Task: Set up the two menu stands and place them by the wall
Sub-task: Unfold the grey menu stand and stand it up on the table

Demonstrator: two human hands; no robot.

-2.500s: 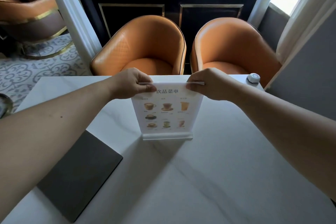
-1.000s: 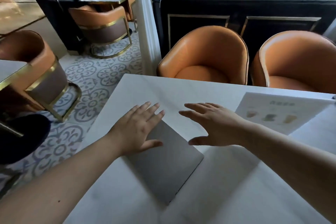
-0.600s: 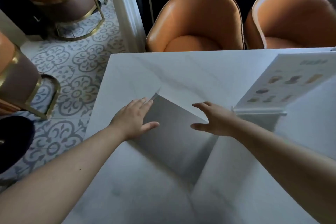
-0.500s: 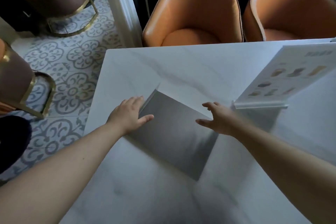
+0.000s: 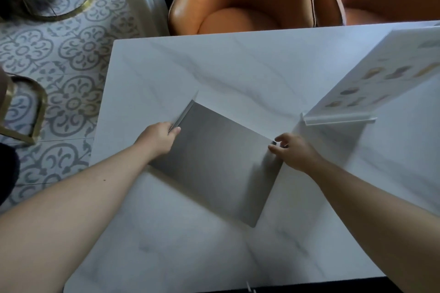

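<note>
Grey and flat, the second stand (image 5: 221, 166) lies face down on the white marble desk (image 5: 238, 66), turned at an angle, so whatever is printed on it is hidden from me. Its clear base (image 5: 184, 112) sticks up along the far-left edge. The first stand (image 5: 381, 78) is upright at the right of the desk, well apart from the grey one; its top and right side are cut off by the frame edge, and its drink pictures are too blurred to read. Its clear foot (image 5: 338, 120) sits flat on the desk.

My left hand (image 5: 158, 138) is closed narrowly on the left edge of the flat stand, thumb on top just below the base, the other fingers curled under and out of sight. My right hand (image 5: 294, 150) is at the right corner, thumb and forefinger nearly together on the edge; the tips are blurred, so I cannot tell whether they truly pinch it or only touch. The other fingers spread loosely above the desk.

Two orange chairs (image 5: 242, 0) stand beyond the far edge, both cut off at the top. Patterned floor tiles (image 5: 71, 59) show on the left. At the near edge something small and pale (image 5: 248, 289) pokes up, too little visible to name.
</note>
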